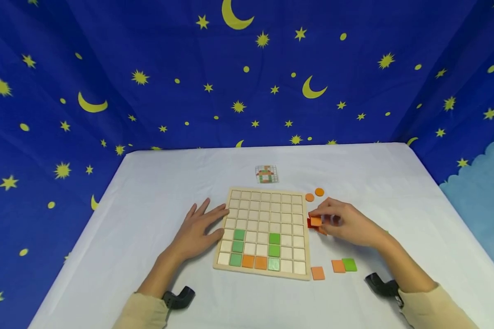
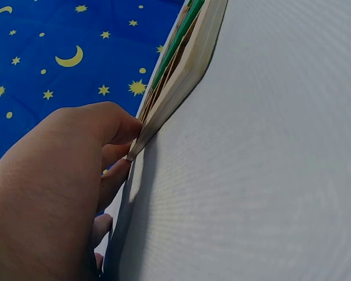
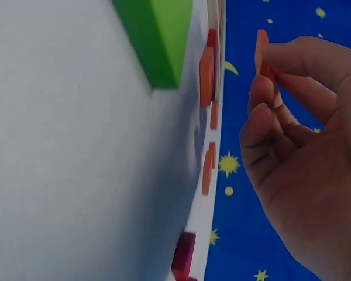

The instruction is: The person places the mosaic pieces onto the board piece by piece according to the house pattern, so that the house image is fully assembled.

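A wooden grid board [image 1: 263, 190] lies on the table, with green tiles [image 1: 238, 246] in two columns and two orange tiles [image 1: 254, 262] between them in the bottom row. My left hand [image 1: 196, 233] rests at the board's left edge, fingers spread, with thumb and fingertips touching the frame [image 2: 181, 73]. To the right of the board, my right hand [image 1: 347, 222] pinches an orange square tile [image 3: 261, 51] between thumb and fingers, raised off the table. A red tile [image 1: 309, 223] lies beneath that hand, beside the board's right edge.
A small picture card [image 1: 266, 174] lies behind the board. Two orange discs [image 1: 319, 192] sit beyond its right edge. Nearer me are orange tiles [image 1: 318, 273] and a green tile [image 1: 349, 264]. A blue star-patterned cloth [image 1: 247, 91] hangs behind the white table [image 1: 181, 173].
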A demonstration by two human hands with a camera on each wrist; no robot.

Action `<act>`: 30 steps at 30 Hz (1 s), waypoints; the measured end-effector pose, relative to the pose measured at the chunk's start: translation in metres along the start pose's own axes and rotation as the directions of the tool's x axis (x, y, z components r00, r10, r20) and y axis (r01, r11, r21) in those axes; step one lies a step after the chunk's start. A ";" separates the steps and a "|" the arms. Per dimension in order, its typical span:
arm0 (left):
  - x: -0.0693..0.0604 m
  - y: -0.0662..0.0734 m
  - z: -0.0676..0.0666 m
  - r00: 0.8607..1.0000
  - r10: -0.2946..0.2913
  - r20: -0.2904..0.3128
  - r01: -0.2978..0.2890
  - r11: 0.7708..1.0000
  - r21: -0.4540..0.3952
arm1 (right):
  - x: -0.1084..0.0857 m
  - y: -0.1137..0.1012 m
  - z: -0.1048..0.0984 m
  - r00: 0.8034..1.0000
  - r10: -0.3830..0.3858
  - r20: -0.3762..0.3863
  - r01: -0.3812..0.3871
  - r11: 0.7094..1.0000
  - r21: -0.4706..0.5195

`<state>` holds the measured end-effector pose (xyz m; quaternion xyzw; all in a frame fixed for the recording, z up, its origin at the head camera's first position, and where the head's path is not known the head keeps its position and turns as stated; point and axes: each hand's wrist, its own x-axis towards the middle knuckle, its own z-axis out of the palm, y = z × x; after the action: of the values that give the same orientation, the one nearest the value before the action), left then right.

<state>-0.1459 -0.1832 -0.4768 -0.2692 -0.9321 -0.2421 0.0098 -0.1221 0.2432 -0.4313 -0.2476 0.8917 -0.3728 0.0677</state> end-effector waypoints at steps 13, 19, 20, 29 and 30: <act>-0.003 0.000 0.003 1.000 0.003 -0.025 -0.003 1.000 0.000 | 0.014 -0.019 0.019 0.993 -0.083 0.090 0.084 0.996 -0.016; -0.003 -0.001 0.001 0.999 0.014 -0.037 -0.014 1.000 0.005 | 0.024 -0.031 0.027 0.987 -0.129 0.097 0.134 0.990 -0.049; -0.003 -0.001 0.000 0.999 0.015 -0.037 -0.015 1.000 0.006 | 0.026 -0.033 0.028 0.986 -0.131 0.100 0.137 0.989 -0.053; -0.002 0.000 0.000 0.999 0.025 -0.032 -0.025 1.000 0.005 | 0.042 -0.043 0.037 0.987 -0.112 0.119 0.119 0.991 -0.056; -0.002 0.000 0.000 0.999 0.028 -0.032 -0.028 1.000 0.006 | 0.043 -0.043 0.039 0.987 -0.104 0.120 0.110 0.993 -0.051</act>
<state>-0.1444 -0.1843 -0.4769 -0.2782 -0.9286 -0.2438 0.0289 -0.1308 0.1717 -0.4262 -0.3185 0.8819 -0.3351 0.0928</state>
